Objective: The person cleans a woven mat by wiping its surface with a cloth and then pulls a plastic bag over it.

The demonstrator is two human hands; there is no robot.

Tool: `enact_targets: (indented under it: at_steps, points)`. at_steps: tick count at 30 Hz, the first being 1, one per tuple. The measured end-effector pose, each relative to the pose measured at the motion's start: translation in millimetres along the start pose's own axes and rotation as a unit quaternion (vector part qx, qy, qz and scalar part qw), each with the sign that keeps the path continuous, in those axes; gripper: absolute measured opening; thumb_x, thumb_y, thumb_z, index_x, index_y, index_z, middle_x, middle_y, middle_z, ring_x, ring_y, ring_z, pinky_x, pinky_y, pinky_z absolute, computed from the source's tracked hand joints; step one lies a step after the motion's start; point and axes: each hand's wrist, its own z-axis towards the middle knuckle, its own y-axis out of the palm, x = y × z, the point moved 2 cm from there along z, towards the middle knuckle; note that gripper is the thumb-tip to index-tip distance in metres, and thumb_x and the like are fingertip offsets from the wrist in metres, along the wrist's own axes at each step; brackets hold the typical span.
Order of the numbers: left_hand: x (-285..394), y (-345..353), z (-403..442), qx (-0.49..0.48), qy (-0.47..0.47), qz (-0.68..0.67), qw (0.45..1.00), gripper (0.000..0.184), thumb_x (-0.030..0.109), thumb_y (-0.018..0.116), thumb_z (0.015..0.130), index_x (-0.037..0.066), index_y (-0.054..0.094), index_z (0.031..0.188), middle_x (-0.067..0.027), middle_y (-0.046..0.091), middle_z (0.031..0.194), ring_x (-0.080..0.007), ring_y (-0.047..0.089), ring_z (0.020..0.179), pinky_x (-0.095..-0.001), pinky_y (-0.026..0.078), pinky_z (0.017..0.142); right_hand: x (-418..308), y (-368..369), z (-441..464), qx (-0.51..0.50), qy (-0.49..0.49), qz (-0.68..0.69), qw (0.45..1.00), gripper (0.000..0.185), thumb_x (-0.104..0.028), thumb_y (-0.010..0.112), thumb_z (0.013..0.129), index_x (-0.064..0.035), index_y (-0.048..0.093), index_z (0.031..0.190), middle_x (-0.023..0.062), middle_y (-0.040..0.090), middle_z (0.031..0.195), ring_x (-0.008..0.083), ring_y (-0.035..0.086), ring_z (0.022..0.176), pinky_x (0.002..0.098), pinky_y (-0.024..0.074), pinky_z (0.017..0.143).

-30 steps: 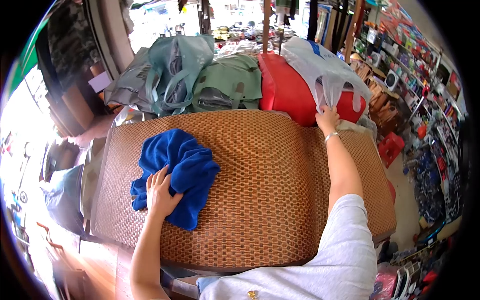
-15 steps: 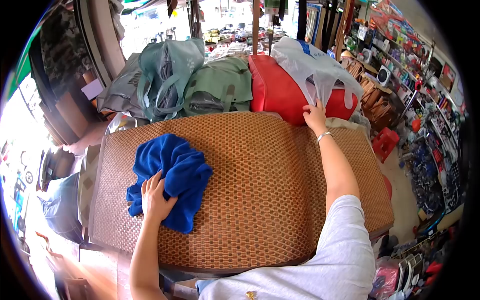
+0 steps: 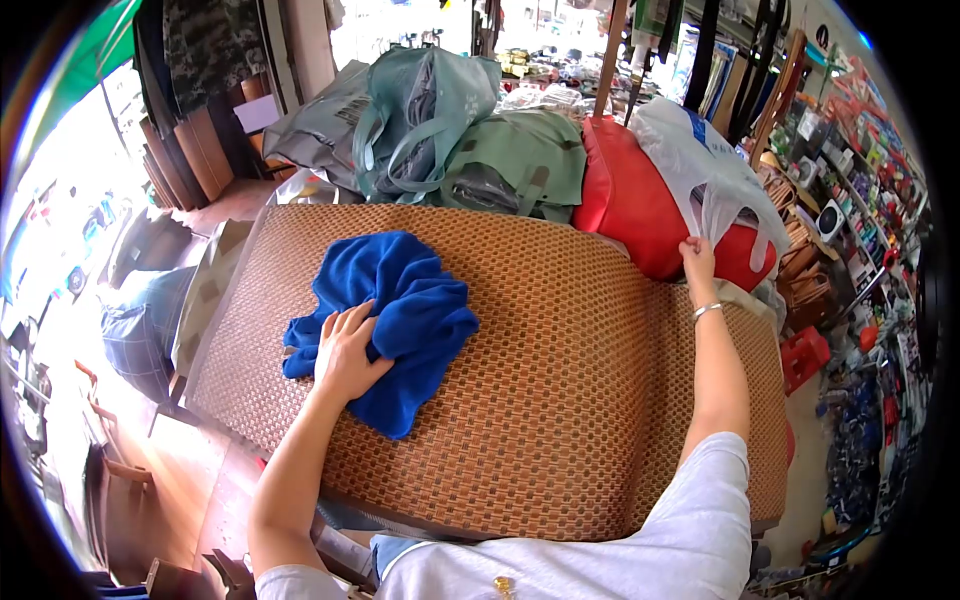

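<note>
A crumpled blue cloth (image 3: 425, 310) lies on the left part of a brown woven mat (image 3: 530, 440). My left hand (image 3: 348, 355) rests on its near-left edge, fingers laid over the fabric and thumb apart. Off to the right, my right hand (image 3: 697, 258), with a bracelet at the wrist, is closed in a pinch on the handle of a white translucent plastic bag (image 3: 690, 145). That bag lies over a red bag (image 3: 620, 205) at the mat's far edge.
Behind the mat are a green bag (image 3: 520, 160), a teal bag (image 3: 425, 110) and a grey bag (image 3: 320, 125). A red stool (image 3: 803, 358) stands on the right, near crowded shelves (image 3: 880, 250). Plaid fabric (image 3: 150, 325) sits at the left.
The view has shifted, so the mat's far side and bags appear further right. My left hand stays on the cloth, and my right hand still pinches the plastic bag's handle.
</note>
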Motion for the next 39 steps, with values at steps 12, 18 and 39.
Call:
enact_targets:
  at_steps: [12,18,39]
  points:
    - [-6,4,2,0.015,0.032,-0.015,0.999,0.056,0.029,0.074,0.069,0.004,0.062,0.117,-0.0154,0.051,0.138,-0.0331,0.046,0.127,-0.0482,0.030,0.110,-175,-126,-103,0.010,-0.015,0.289,0.957,0.023,0.003,0.059,0.081,-0.0112,0.041,0.077,-0.0072,0.036,0.072,0.0027,0.032,0.062,0.0191,0.0282,0.055]
    - [-49,14,6,-0.008,-0.009,-0.267,0.964,0.059,0.019,0.068,0.071,0.004,0.056,0.127,-0.0161,0.052,0.136,-0.0315,0.043,0.132,-0.0428,0.025,0.114,-232,-206,-224,-0.089,-0.094,0.326,0.936,0.032,0.009,0.060,0.074,-0.0128,0.037,0.070,-0.0051,0.035,0.068,0.0034,0.032,0.059,0.0207,0.0257,0.050]
    - [258,101,207,-0.171,0.134,-0.444,0.869,0.049,0.026,0.065,0.091,0.000,0.052,0.131,-0.0184,0.062,0.122,-0.0249,0.059,0.113,-0.0332,0.045,0.097,-117,-309,-461,0.110,0.363,0.109,0.919,0.031,-0.021,0.056,0.094,0.0002,0.060,0.072,0.0010,0.054,0.057,0.0074,0.051,0.051,0.0238,0.0376,0.046]
